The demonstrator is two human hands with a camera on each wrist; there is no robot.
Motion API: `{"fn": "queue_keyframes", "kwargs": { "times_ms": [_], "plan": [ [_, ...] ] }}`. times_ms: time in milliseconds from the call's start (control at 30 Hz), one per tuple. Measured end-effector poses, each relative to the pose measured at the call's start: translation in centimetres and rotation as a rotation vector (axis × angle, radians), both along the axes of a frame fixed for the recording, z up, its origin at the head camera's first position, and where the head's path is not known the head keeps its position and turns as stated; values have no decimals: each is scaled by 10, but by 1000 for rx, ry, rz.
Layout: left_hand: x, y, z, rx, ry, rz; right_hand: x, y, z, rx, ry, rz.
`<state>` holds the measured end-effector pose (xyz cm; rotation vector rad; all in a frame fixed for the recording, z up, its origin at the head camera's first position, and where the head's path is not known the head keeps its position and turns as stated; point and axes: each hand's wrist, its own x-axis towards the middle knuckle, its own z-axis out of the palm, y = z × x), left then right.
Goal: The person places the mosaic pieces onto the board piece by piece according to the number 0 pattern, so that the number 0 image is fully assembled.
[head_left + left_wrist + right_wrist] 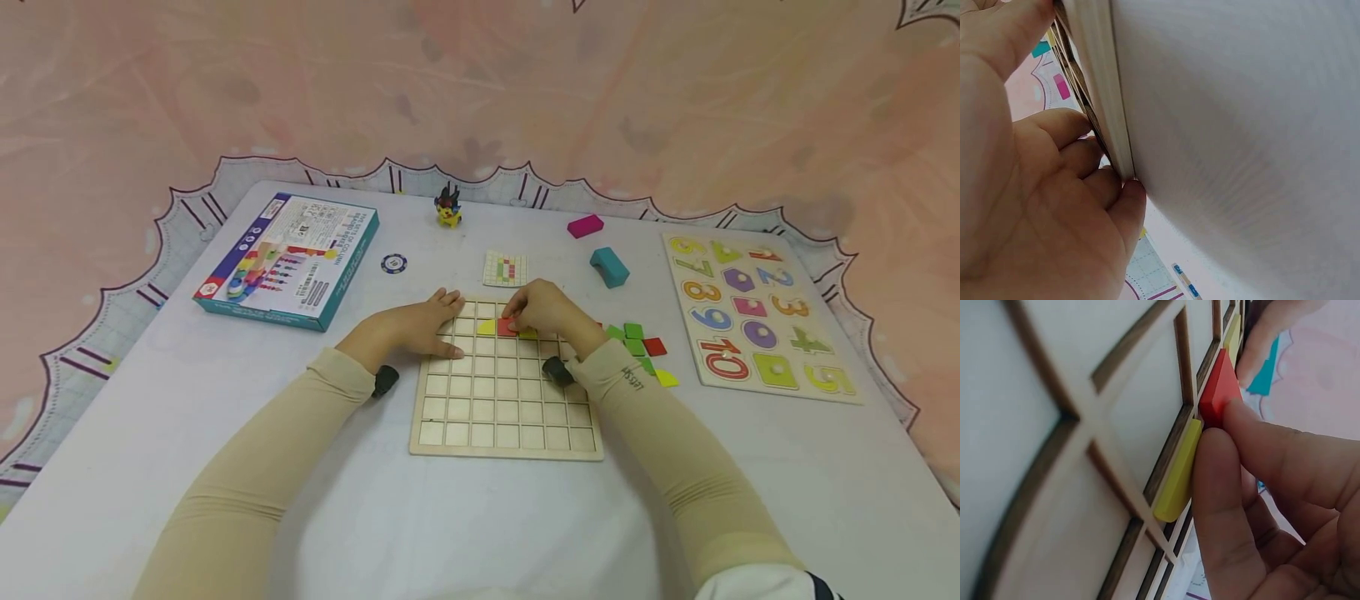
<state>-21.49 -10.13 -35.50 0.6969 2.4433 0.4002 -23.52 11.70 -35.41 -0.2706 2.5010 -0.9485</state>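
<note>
A wooden grid board (483,414) lies on the table in front of me. My right hand (549,308) pinches a red square tile (1217,394) between thumb and fingers, in a cell of the board's upper part; in the right wrist view it sits tilted. One yellow tile (487,327) with a curved or slanted side lies to its left, another yellow tile (1179,476) to its right, partly under my fingers in the head view. My left hand (422,327) rests on the board's upper left corner, fingers spread, its fingertips touching the rim in the left wrist view.
Loose green, red and yellow tiles (633,331) lie right of the board. A small pattern card (506,269) lies behind it. Around stand a boxed toy (288,258), a poker chip (393,263), a yellow figurine (448,210), teal (611,267) and magenta blocks (585,226), and a number puzzle (757,317).
</note>
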Motion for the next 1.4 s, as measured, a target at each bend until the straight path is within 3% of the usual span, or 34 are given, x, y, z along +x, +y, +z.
{"fn": "queue_keyframes", "kwargs": {
  "times_ms": [667, 900, 1067, 1400],
  "plan": [
    [-2, 0, -2, -6, -3, 4, 0, 4, 3, 5, 20, 34],
    [-2, -1, -2, -3, -9, 9, 0, 30, 11, -39, 39, 38],
    [0, 0, 1, -7, -19, 15, 2, 54, 14, -11, 33, -20],
    [0, 1, 1, -6, -17, 11, 6, 91, 5, 25, 61, -57]
  ]
}}
